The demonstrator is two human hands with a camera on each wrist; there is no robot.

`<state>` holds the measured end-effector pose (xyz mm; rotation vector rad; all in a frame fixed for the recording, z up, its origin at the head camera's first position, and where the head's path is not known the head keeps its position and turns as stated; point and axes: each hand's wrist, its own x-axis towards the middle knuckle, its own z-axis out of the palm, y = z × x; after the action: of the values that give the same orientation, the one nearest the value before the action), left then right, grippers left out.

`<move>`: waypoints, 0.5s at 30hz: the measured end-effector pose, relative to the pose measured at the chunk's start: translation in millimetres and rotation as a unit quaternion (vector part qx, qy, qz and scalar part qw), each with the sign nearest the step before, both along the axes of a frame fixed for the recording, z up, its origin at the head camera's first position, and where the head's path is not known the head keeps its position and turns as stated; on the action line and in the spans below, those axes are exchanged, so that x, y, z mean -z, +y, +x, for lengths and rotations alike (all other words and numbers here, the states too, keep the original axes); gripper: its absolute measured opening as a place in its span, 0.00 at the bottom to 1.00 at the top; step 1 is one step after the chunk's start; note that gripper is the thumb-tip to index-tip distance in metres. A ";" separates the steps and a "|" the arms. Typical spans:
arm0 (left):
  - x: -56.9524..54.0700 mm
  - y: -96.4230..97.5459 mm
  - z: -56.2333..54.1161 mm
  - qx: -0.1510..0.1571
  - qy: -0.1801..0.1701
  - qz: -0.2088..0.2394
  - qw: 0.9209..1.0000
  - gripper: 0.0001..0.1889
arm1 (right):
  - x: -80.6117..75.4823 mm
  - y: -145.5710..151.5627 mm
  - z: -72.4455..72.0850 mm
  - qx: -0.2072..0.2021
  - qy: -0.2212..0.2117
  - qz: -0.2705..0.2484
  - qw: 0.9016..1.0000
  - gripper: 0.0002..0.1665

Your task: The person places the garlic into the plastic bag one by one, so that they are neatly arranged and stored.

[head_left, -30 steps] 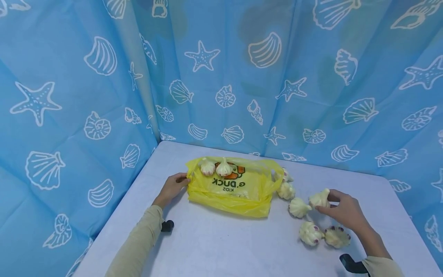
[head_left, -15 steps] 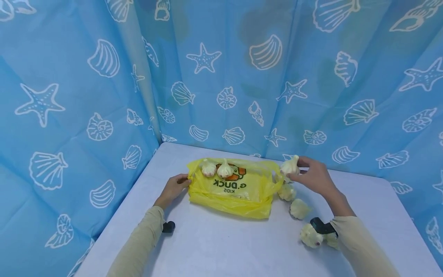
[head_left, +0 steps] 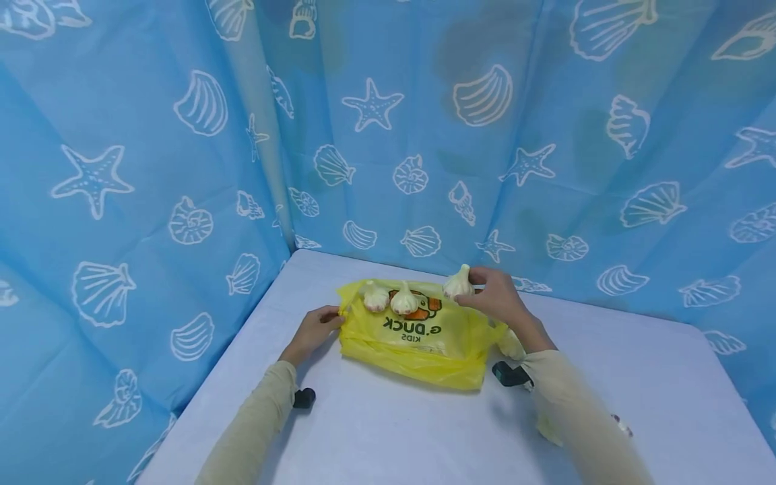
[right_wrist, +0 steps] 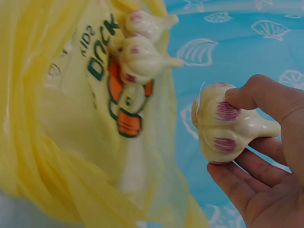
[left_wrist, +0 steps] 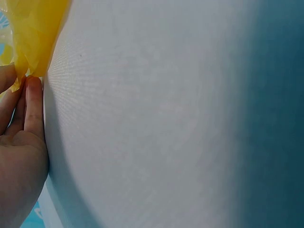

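A yellow plastic bag with a printed duck lies with its mouth spread. At its left edge, my left hand pinches the plastic; in the left wrist view, the fingertips meet at a gathered yellow corner. Two garlic bulbs, one on the left and one beside it, sit side by side in the bag over the print. My right hand grips another garlic bulb between thumb and fingers at the bag's back right, stem upward in the head view. Purple streaks mark this held bulb in the right wrist view.
More garlic bulbs lie right of the bag, partly hidden by the right forearm: one by the bag's corner, one lower bulb. A white cloth covers the table. Blue shell-print curtains stand behind and left.
My right hand has carried its garlic bulb leftward and back, from among the loose bulbs to over the bag. My left hand stays at the bag's edge. The head view has shifted slightly.
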<state>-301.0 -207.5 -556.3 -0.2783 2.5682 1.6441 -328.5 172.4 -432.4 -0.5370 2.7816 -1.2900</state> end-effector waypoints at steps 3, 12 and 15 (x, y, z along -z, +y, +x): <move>-0.9 2.0 1.1 -0.002 -0.003 -0.001 1.000 0.18 | 13.9 -8.7 -5.6 -0.001 -0.007 -0.001 1.000 0.33; -2.9 3.0 1.5 -0.014 -0.008 -0.006 1.000 0.18 | 52.3 -26.6 -19.1 -0.010 -0.016 0.003 1.000 0.31; -3.7 3.8 2.0 -0.011 -0.006 -0.008 1.000 0.17 | 60.4 -29.9 -18.8 -0.007 -0.029 -0.001 1.000 0.32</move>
<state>-299.0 -203.7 -552.7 -0.3179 2.5801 1.6230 -347.3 142.5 -492.8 -0.5101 2.7245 -1.2837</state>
